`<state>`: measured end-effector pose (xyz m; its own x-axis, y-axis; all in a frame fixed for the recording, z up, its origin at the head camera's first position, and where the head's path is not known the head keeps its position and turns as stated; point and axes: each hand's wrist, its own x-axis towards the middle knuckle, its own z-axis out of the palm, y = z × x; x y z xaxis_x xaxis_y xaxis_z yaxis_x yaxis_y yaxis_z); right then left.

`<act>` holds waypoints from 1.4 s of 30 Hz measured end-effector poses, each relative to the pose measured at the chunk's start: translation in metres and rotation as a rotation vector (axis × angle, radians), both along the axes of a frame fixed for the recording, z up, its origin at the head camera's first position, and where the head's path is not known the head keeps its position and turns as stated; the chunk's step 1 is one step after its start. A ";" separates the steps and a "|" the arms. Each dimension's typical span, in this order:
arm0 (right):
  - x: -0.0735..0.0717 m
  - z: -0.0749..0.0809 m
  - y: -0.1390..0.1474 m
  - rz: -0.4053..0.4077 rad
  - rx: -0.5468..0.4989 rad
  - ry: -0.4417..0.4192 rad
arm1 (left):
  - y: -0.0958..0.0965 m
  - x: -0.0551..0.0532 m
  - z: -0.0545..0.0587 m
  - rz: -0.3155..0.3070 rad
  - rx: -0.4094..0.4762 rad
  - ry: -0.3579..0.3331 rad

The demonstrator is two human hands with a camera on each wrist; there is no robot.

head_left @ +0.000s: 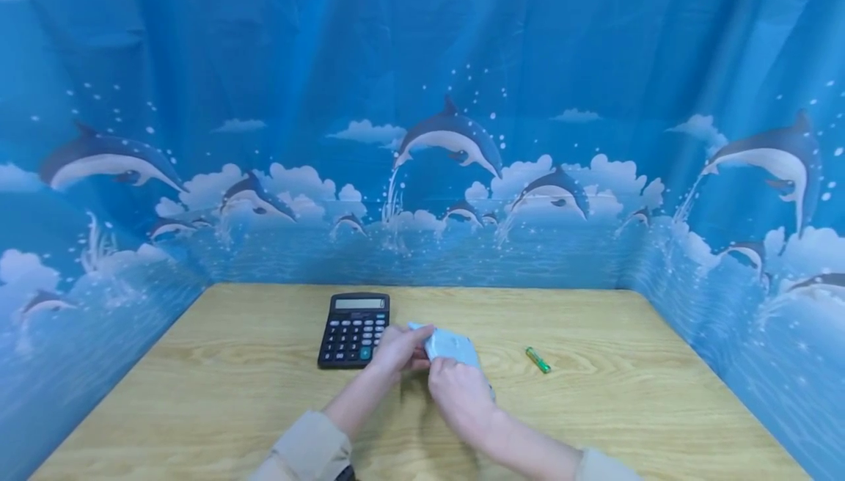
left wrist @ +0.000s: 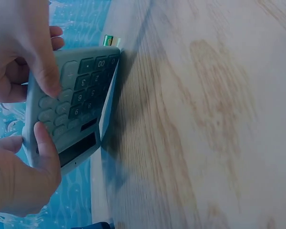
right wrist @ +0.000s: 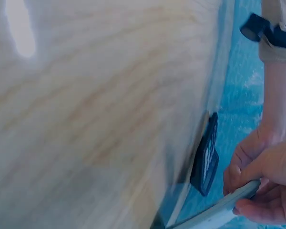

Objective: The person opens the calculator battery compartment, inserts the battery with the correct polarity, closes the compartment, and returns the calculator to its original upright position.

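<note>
One black desktop calculator (head_left: pixel 354 331), face up on the bench (head_left: pixel 594 415) at left; next, pinched at its edge by the left grip (head_left: pixel 399 349), one light-blue calculator (head_left: pixel 455 347), tilted over the bench; on its nearer end, the right grip (head_left: pixel 462 397), likewise pinching; farther right, one green battery (head_left: pixel 538 360).

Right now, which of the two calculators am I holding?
The light-blue plastic calculator, gripped in both hands; the black rectangular calculator lies face up on the wood-grain table.
</note>
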<state>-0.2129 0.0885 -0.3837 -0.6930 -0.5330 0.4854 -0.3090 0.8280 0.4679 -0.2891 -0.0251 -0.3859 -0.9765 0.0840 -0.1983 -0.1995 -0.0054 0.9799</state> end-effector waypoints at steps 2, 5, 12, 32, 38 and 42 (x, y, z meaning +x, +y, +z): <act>-0.002 0.003 0.004 0.003 -0.045 -0.057 | 0.001 0.000 0.000 -0.014 0.032 0.008; -0.005 0.008 0.010 0.018 -0.154 -0.128 | 0.001 0.000 0.001 -0.051 0.069 0.022; -0.017 0.019 0.031 0.055 -0.407 -0.242 | 0.005 0.001 0.004 -0.176 0.050 0.030; -0.036 0.027 0.077 -0.078 -0.992 -0.625 | 0.016 0.008 -0.021 -0.262 -0.276 0.036; -0.047 0.025 0.091 -0.063 -1.347 -0.740 | 0.019 0.012 -0.019 -0.275 -0.261 0.034; -0.053 0.027 0.101 -0.020 -1.526 -0.792 | 0.024 0.010 -0.012 -0.258 -0.154 0.035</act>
<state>-0.2659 0.1890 -0.3566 -0.9958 0.0610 0.0689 -0.0432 0.3510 -0.9354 -0.2796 -0.0014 -0.3983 -0.9333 0.3017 -0.1945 -0.1411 0.1899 0.9716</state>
